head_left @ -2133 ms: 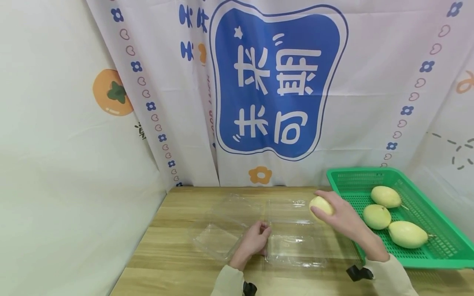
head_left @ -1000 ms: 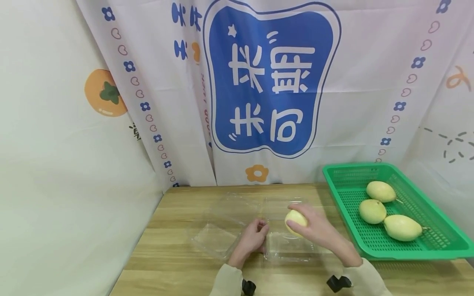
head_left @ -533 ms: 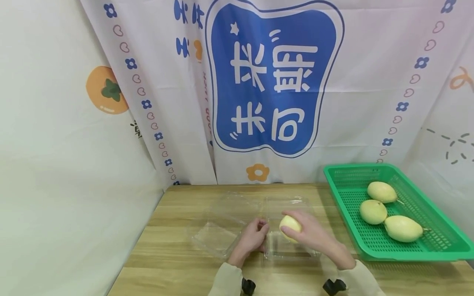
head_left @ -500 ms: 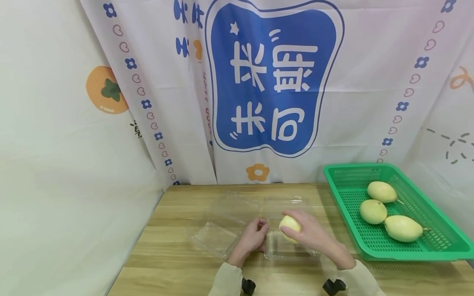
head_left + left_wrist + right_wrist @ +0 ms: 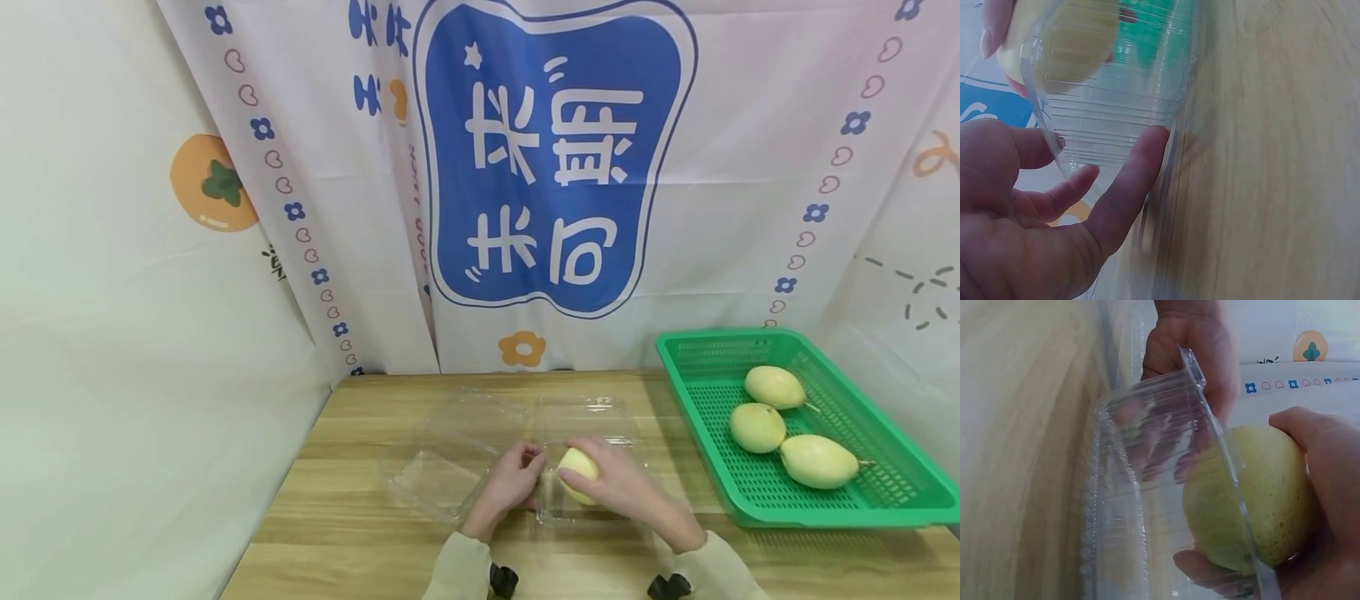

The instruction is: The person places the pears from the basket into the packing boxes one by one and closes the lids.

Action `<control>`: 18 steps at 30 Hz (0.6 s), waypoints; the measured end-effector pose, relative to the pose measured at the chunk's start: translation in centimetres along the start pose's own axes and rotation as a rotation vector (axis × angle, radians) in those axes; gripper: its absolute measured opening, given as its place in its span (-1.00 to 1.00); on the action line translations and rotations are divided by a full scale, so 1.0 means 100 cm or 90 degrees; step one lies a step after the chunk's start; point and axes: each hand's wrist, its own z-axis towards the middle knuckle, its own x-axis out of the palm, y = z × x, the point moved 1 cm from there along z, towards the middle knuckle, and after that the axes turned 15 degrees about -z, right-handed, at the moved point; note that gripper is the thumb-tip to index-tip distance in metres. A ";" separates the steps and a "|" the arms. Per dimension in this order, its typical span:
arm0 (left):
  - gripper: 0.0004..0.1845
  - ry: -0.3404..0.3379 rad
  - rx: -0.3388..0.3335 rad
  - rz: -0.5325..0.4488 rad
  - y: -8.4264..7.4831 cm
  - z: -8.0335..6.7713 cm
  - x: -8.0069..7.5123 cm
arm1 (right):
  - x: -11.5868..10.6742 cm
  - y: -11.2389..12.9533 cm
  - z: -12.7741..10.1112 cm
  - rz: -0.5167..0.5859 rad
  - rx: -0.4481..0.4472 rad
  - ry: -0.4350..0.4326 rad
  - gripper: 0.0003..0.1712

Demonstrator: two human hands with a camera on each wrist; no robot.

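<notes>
Though wide, right hand [image 5: 621, 483] round pear [image 5: 1275, 494]

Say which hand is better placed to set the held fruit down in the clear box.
Right, most likely: the right hand holds the fruit at the clear box, whereas the left hand touches the box's side.

Printed curtains [image 5: 555, 158] screen this wooden table [image 5: 352, 508], booth-style.

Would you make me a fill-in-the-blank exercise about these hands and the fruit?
A fruit is gripped by the right hand, and ____ more fruits lie in the basket.
The basket's colour is ____.
In the head view, the clear container that the left hand touches stands to the basket's ____.

Missing words: three; green; left.
</notes>
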 end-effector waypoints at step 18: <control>-0.71 0.004 0.005 0.015 -0.001 0.000 -0.001 | 0.024 0.002 0.001 -0.037 0.026 -0.025 -0.41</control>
